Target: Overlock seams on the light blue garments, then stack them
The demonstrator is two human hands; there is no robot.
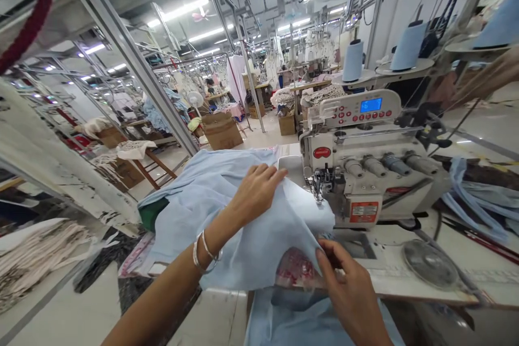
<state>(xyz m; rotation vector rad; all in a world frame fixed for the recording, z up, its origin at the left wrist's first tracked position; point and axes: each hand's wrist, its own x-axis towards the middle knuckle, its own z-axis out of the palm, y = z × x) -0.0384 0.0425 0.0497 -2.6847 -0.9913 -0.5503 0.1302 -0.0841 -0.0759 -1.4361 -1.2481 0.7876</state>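
A light blue fabric piece (259, 248) spreads over the sewing table, and part of it lies under the needle area of an overlock-type sewing machine (324, 148). My left hand (257, 194), with bangles at the wrist, is closed on the fabric to the left of the needles, its fingers bent at a fold. Nearer to me, my right hand (351, 286) pinches the fabric's edge between thumb and fingers. A folded part of the cloth runs between both hands toward the presser foot (318, 189). Its underside is hidden.
Thread cones (353, 62) stand on holders behind the machine. A round metal dish (430, 264) and red-handled scissors (486, 243) rest on the table at right, near light blue strips (472, 200). Another person's arm (486, 75) reaches in at far right. A cardboard box (221, 130) stands beyond.
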